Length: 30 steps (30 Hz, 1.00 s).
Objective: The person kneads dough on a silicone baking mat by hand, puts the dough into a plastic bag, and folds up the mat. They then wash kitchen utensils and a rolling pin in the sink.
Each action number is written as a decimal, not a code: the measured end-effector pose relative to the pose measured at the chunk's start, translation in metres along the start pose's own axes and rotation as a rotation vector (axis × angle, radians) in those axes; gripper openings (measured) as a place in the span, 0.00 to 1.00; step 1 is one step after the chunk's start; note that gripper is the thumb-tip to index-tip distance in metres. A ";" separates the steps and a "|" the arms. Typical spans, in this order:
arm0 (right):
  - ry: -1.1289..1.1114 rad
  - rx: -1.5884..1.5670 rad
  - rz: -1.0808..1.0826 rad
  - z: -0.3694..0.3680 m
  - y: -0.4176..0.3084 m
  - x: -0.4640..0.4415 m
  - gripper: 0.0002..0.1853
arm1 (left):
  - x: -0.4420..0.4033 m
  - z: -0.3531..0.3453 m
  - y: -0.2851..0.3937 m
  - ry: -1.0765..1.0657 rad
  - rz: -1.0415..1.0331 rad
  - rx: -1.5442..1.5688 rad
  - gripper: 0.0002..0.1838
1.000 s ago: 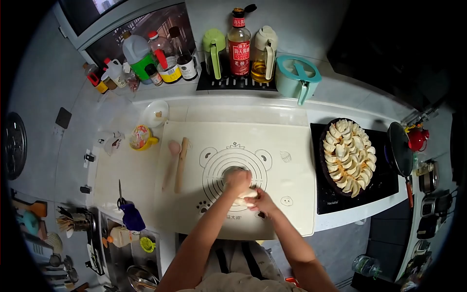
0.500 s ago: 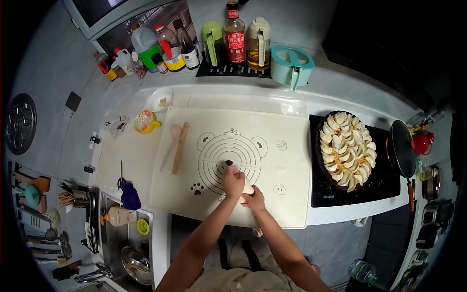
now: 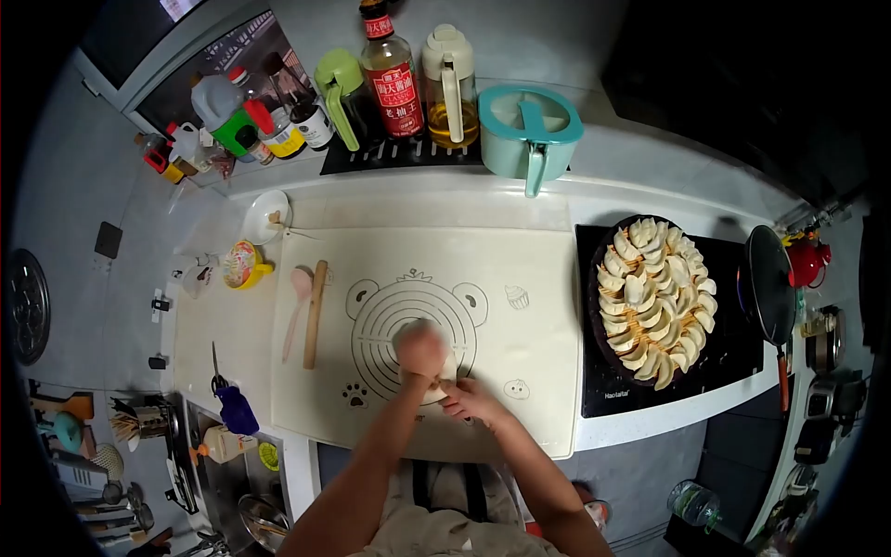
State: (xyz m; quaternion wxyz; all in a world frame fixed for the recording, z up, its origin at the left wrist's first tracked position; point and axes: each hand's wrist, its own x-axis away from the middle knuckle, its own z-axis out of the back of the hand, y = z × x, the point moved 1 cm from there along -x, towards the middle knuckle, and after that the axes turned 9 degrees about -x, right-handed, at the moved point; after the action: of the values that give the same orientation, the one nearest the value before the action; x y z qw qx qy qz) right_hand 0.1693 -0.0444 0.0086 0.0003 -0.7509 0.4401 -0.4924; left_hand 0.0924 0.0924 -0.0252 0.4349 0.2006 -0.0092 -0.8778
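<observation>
- Holding the near edge of the pale dough (image 3: pixel 448 371), the right hand (image 3: pixel 471 401) sits over the lower part of the mat (image 3: pixel 543 325); its grip is together, fingers clamped on the dough.
- Left hand (image 3: pixel 422 351) is over the printed rings of the mat, against the dough's left side; it is blurred, and whether its grip is apart or together cannot be told.
- Dough lies between the two hands, partly covered by them; its full outline cannot be told.
- Mat lies flat on the bench (image 3: pixel 209 343) and bears a printed bear face, a paw mark, a cupcake and a small round face.
- Rolling pin (image 3: pixel 316 316) lies on the left part of the mat, well apart from the hands, with a pink spoon (image 3: pixel 300 288) just beside it on its left.
- White bowl (image 3: pixel 259 212) and yellow cup (image 3: pixel 256 271) stand near the mat's far left corner; the bowl contains a small item, too small to identify.
- Scissors (image 3: pixel 219 382) lie at the left, near a dark blue item (image 3: pixel 238 411).
- Round dark pan (image 3: pixel 597 325) on the black cooktop (image 3: pixel 733 362), right of the mat, is filled with crescent-shaped dumplings (image 3: pixel 655 302) laid close together.
- Frying pan (image 3: pixel 770 283) stands at the cooktop's right end, handle toward the person.
</observation>
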 end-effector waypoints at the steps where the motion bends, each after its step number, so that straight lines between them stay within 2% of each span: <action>1: 0.062 0.035 0.062 0.000 0.001 0.000 0.21 | -0.003 0.000 0.000 -0.039 0.020 0.004 0.05; 3: 0.185 0.105 0.199 -0.006 0.002 -0.001 0.21 | -0.012 0.001 -0.001 -0.060 0.032 0.058 0.05; 4: 0.234 0.043 0.280 -0.013 0.004 -0.003 0.17 | -0.011 0.004 0.000 -0.051 0.032 0.107 0.05; 7: 0.239 -0.173 0.292 -0.021 0.012 -0.012 0.15 | -0.002 -0.003 -0.008 -0.070 0.059 0.161 0.09; 9: 0.267 -0.178 0.303 -0.016 0.021 -0.019 0.14 | -0.002 0.000 -0.006 -0.112 0.124 0.211 0.11; 10: 0.271 -0.168 0.315 -0.014 0.025 -0.021 0.14 | -0.001 0.004 -0.010 -0.202 0.274 0.407 0.16; 13: 0.284 -0.070 0.390 -0.009 0.046 -0.033 0.16 | -0.006 0.040 -0.015 -0.541 0.569 0.625 0.19; 14: 0.282 -0.015 0.422 -0.007 0.054 -0.036 0.16 | 0.001 0.037 -0.016 -0.535 0.481 0.475 0.16; 17: 0.347 0.012 0.484 -0.008 0.075 -0.032 0.15 | 0.036 0.071 0.022 -0.256 0.234 0.156 0.12; 20: 0.329 -0.023 0.489 0.002 0.091 -0.038 0.18 | 0.067 0.075 0.028 0.073 -0.008 0.002 0.07; 23: 0.225 0.032 0.414 -0.006 0.068 -0.011 0.21 | 0.084 0.068 0.020 0.220 -0.087 0.067 0.06; 24: 0.134 -0.014 0.336 -0.006 0.057 0.002 0.22 | 0.081 0.066 0.021 0.175 -0.073 0.082 0.07; 27: 0.178 -0.147 0.200 -0.014 0.033 0.016 0.16 | 0.059 0.048 0.017 0.064 -0.096 0.117 0.07; 30: 0.170 -0.310 0.144 -0.009 0.032 0.004 0.15 | 0.038 0.039 0.010 0.025 -0.186 0.175 0.04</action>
State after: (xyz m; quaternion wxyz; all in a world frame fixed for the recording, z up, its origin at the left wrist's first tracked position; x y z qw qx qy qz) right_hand 0.1418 -0.0627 0.0029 -0.1173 -0.6643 0.5616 -0.4790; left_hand 0.0652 0.0506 -0.0003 0.3323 0.2489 -0.0615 -0.9076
